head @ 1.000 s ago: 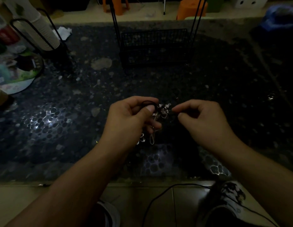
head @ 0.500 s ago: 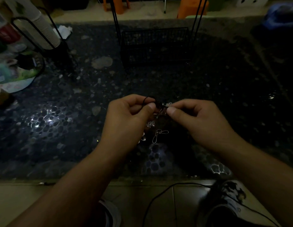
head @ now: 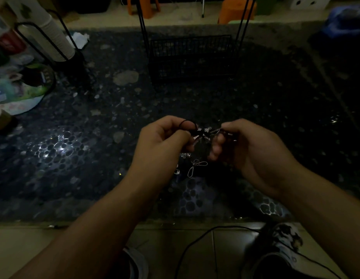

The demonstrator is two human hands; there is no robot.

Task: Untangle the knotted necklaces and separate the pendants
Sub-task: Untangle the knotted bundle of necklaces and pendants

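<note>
1. The left hand [head: 163, 146] pinches a black cord loop [head: 186, 124] between thumb and forefinger.
2. The right hand [head: 249, 150] pinches the other side of the knotted necklaces [head: 203, 133], fingers curled.
3. The tangle hangs between both hands, above the desk [head: 94, 158].
4. Silver pendants [head: 196, 167] dangle just below the knot.
5. A black wire basket [head: 191, 59] stands well behind.

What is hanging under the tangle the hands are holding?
Below the knotted necklaces, silver loop pendants dangle over the dark pebbled table. The left hand hides other pieces; how many is unclear.
</note>
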